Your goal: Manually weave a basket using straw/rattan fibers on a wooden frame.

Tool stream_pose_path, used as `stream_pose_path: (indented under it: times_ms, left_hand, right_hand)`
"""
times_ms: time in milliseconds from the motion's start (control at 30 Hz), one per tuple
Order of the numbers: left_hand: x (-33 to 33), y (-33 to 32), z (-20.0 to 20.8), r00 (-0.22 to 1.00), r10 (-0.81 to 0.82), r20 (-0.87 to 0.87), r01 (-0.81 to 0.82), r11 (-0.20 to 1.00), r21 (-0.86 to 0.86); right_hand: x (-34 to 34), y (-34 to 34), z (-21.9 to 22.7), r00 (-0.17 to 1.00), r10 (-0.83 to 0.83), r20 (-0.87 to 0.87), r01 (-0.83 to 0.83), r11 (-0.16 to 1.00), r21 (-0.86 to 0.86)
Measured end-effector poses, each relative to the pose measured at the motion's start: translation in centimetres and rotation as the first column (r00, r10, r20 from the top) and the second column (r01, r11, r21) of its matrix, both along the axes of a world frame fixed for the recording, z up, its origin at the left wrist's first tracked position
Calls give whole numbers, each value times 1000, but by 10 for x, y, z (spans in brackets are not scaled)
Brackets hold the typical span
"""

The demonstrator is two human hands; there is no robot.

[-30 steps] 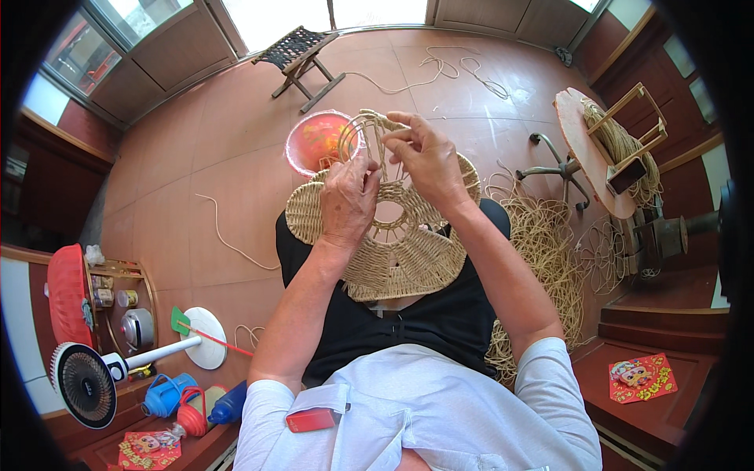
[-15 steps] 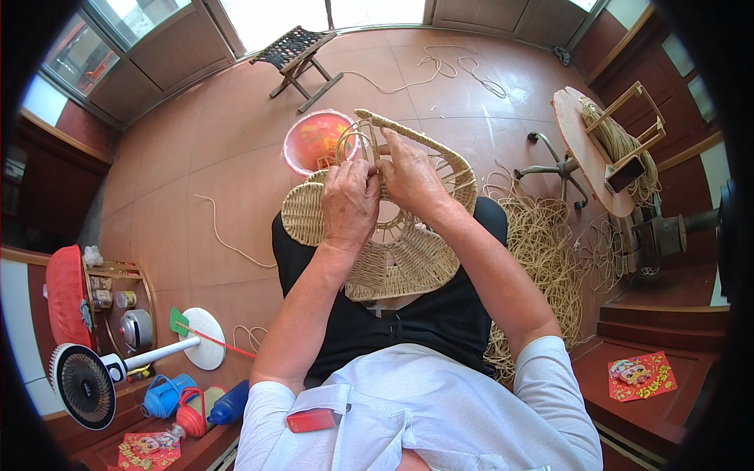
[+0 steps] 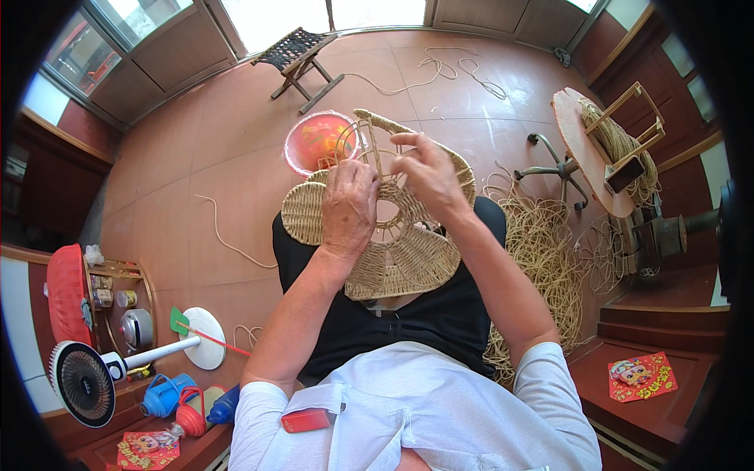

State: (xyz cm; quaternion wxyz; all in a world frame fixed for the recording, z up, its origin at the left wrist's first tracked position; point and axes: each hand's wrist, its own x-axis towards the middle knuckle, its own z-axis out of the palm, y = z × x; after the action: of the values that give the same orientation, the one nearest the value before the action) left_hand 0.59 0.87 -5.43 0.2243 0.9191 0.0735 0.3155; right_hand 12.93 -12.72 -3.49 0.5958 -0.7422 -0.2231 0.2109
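Note:
A petal-shaped woven straw-cord piece (image 3: pixel 403 265) rests across my lap, with a round hole in its middle and filled lobes to the left, front and right. At its far side, bare frame rods and spokes stand out, and one long rim is wrapped in cord. My left hand (image 3: pixel 350 200) is closed on the weave left of the hole, its fingertips at the base of the bare rods. My right hand (image 3: pixel 430 174) hovers over the far right lobe, its fingers bent and apart, near the rods. No strand shows between its fingers.
A red bowl (image 3: pixel 320 141) stands beyond the piece. A large heap of loose cord (image 3: pixel 538 267) lies at my right, beside a swivel stand (image 3: pixel 561 169). Behind is a folding stool (image 3: pixel 302 67). A fan (image 3: pixel 82 385) and a blue jug (image 3: pixel 167 395) are at my left.
My right hand has pulled back from beside the left hand, up and to the right, and its fingers have come off the rod. The left hand stays on the weave.

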Motion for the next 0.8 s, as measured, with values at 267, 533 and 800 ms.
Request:
stream_pose_path:
  times_ms: [267, 533, 800]
  left_hand:
    - [21, 5, -5, 971, -233, 47, 235, 972, -28]
    - [47, -9, -1, 947, -321, -5, 314, 928, -201]
    - [43, -12, 2, 968, -240, -69, 237, 971, -43]
  right_hand:
    - [86, -198, 47, 965, -232, -122, 241, 968, 72]
    - [120, -718, 114, 365, -912, -186, 929, 346, 128]
    - [93, -784, 33, -21, -960, -281, 988, -62, 140]
